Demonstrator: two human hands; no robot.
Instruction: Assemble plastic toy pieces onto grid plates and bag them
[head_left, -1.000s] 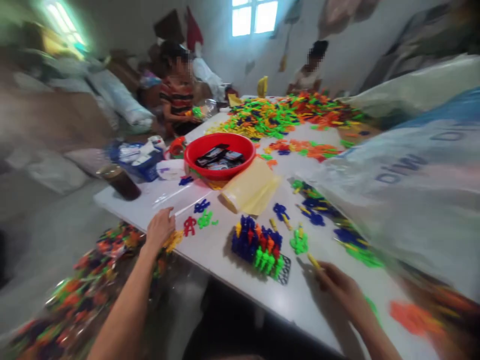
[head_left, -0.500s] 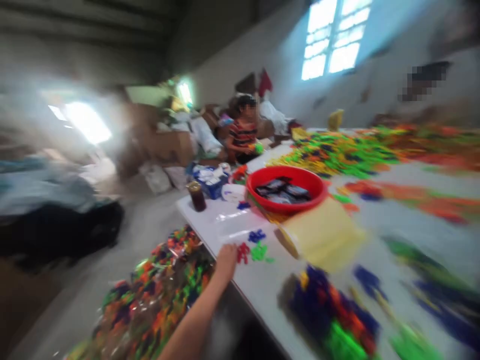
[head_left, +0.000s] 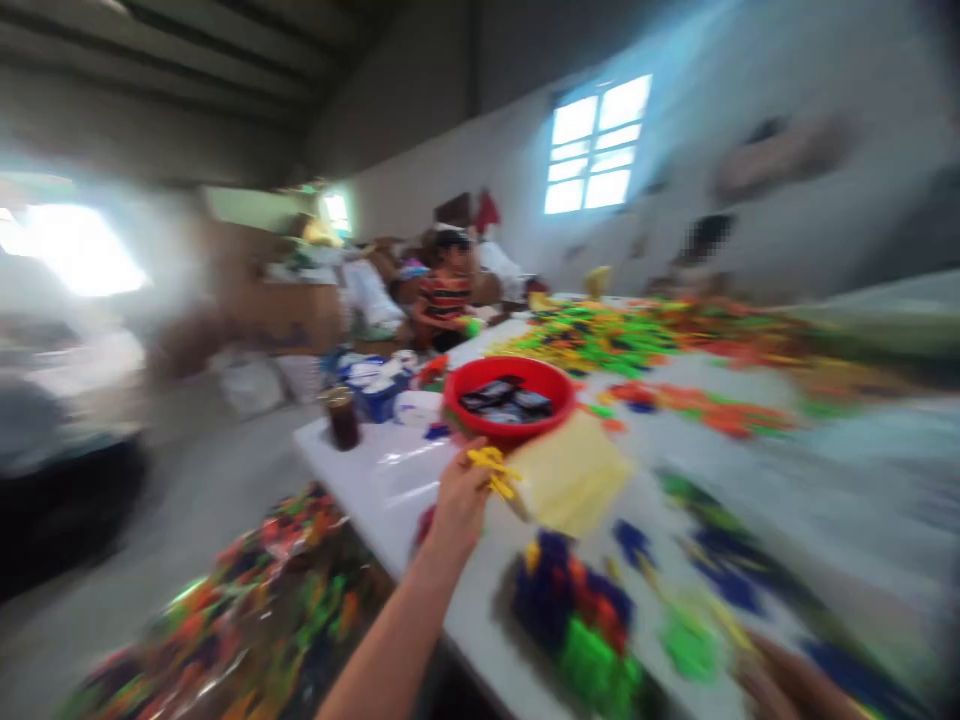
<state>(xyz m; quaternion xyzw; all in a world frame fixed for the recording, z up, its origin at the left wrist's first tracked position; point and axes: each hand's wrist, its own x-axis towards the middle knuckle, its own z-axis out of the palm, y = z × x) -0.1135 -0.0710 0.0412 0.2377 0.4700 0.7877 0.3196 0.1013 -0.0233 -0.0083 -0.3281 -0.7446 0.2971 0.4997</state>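
Observation:
My left hand [head_left: 461, 500] is raised over the near-left part of the white table, its fingers closed on a small yellow plastic figure [head_left: 491, 468]. A red figure [head_left: 425, 522] shows partly behind my wrist. Just beyond the fingers is a pale yellow sheet [head_left: 574, 475]. My right hand [head_left: 787, 675], smeared by motion, is at the bottom right edge of view. A yellow strip-like piece [head_left: 727, 615] lies at its fingertips; whether they grip it is unclear. Between the hands sits a pile of blue, red and green plastic pieces [head_left: 577, 620].
A red basin [head_left: 510, 400] with dark packets stands ahead, beside a dark jar [head_left: 342, 418] and a blue basket [head_left: 377, 395]. Colourful pieces [head_left: 600, 335] heap farther back. A large bag of pieces [head_left: 277, 600] lies left of the table. A person in stripes [head_left: 445, 290] sits beyond.
My left hand has risen from beside the red figure on the table and now holds a yellow figure. My right hand has come into view. The camera view has turned right.

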